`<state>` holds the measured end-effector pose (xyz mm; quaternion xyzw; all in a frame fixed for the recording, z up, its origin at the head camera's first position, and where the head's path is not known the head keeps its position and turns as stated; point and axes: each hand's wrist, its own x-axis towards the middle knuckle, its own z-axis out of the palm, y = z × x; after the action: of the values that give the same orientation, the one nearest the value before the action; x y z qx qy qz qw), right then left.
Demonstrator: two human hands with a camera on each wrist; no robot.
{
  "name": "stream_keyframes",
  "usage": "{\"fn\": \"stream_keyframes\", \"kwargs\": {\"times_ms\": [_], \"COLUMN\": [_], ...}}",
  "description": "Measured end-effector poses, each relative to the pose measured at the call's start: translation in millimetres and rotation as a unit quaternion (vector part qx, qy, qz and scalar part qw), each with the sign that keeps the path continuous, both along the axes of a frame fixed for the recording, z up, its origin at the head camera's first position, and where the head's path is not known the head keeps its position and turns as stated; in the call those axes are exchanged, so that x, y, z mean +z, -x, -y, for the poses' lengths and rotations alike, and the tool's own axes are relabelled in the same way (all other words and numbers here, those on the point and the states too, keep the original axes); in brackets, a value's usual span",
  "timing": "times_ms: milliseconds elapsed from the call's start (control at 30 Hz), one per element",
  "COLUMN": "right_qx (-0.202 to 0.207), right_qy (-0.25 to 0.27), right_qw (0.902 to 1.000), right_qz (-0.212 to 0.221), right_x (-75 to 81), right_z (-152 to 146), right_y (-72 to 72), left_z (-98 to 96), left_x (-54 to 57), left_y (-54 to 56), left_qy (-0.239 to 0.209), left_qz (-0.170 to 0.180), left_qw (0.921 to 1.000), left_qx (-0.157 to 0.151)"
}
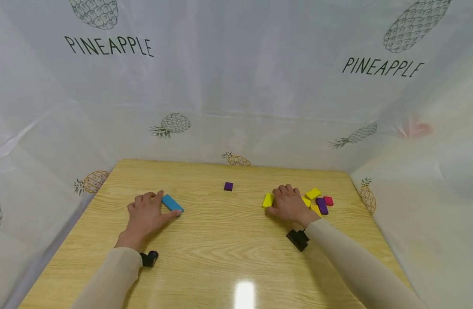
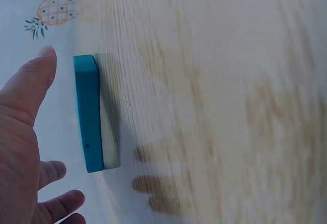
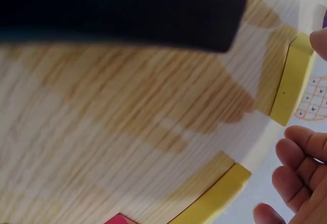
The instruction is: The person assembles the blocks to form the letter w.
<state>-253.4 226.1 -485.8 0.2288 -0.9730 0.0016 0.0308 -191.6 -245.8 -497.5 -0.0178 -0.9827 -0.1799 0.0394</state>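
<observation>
In the head view my left hand (image 1: 145, 214) spreads thumb and index finger about the two ends of a blue rectangular block (image 1: 172, 203) on the table. The left wrist view shows a gap between the fingers and this blue block (image 2: 88, 114). On the other side, my right hand (image 1: 288, 204) hovers over or beside a yellow block (image 1: 268, 200), its thumb near the lower end. Seen from the right wrist, that yellow block (image 3: 292, 81) lies between thumb and loosely bent fingers, which do not grip it.
A small purple block (image 1: 228, 186) sits near the table's back, between the hands. Right of my right hand lie a yellow block (image 1: 313, 194), an orange-yellow block (image 1: 316, 210), a purple block (image 1: 322, 206) and a red block (image 1: 328, 201). A pineapple-printed sheet (image 1: 236, 86) hangs behind the table.
</observation>
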Motion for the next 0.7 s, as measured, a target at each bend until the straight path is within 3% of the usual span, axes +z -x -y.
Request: {"fn": "stream_keyframes", "kwargs": {"times_ms": [300,700], "right_qx": [-0.003,0.002], "right_qy": [-0.006,-0.012], "right_qw": [0.9999,0.9999], "right_qz": [0.010,0.012], "right_x": [-3.0,-2.8], "right_z": [-2.9,-2.8], "right_y": [2.7,3.3], "left_z": [-1.6,1.1], "left_x": [3.0,-5.6], "left_y": [2.1,6.8], "left_qy": [-0.001,-0.008], "left_qz": [0.007,0.023], "left_qw": [1.0000,0.9997], "left_qx": [-0.001,-0.004]}}
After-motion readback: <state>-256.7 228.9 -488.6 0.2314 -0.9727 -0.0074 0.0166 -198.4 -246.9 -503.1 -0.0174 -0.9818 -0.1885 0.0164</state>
